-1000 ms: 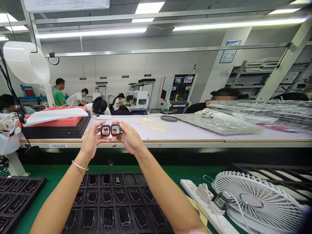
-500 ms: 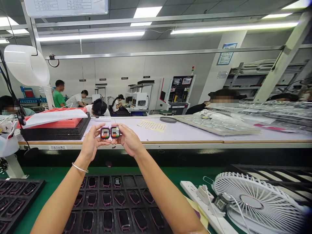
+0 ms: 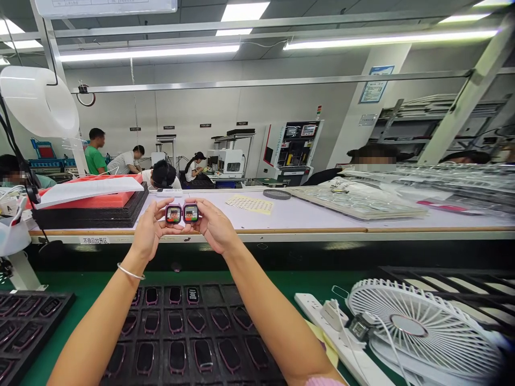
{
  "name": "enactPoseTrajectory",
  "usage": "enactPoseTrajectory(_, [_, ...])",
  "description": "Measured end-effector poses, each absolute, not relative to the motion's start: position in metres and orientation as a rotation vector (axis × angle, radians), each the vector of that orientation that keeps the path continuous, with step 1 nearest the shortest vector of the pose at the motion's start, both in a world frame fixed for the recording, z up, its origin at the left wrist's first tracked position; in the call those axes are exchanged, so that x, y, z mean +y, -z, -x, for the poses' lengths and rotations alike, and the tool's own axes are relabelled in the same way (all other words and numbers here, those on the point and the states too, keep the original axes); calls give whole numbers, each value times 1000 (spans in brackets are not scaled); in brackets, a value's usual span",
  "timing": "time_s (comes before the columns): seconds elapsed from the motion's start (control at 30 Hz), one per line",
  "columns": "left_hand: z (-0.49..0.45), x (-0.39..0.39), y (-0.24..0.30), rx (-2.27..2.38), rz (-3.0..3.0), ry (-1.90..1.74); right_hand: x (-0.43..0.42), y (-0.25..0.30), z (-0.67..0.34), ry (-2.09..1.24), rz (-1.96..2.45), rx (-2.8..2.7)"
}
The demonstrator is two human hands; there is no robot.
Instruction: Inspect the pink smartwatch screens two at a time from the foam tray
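My left hand [image 3: 149, 228] grips a smartwatch [image 3: 173, 214] with a dark purple case and a lit, colourful screen. A second smartwatch [image 3: 190, 213] of the same look is held by my right hand [image 3: 215, 225]. The two watches are side by side, screens facing me, raised in front of the shelf edge. No straps show on them. Below my forearms lies a black tray [image 3: 213, 298] whose compartments hold several similar watches, most with dark screens. One watch [image 3: 192, 295] in its back row shows white text.
Another black tray [image 3: 64, 305] of watches lies at the left. A white fan [image 3: 410, 321] and a power strip [image 3: 309, 305] stand at the right. On the shelf are red and black foam sheets [image 3: 124, 206], a sticker sheet [image 3: 251, 203] and stacked plastic trays [image 3: 358, 206]. Several people work beyond.
The view has shifted slightly, so the bench appears a little higher. Both hands still hold the watches side by side, and the pictures on the lit screens look different.
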State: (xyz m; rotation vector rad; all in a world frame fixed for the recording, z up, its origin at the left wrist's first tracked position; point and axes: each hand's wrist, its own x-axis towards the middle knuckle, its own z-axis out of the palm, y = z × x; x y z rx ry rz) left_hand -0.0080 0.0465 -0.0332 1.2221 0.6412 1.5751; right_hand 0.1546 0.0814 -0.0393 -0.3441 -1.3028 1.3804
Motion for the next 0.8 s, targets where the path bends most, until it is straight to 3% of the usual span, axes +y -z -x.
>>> enactPoseTrajectory(0.8, [11, 39, 31, 668, -1439, -1663, 73, 36, -160, -1299, 366, -1346])
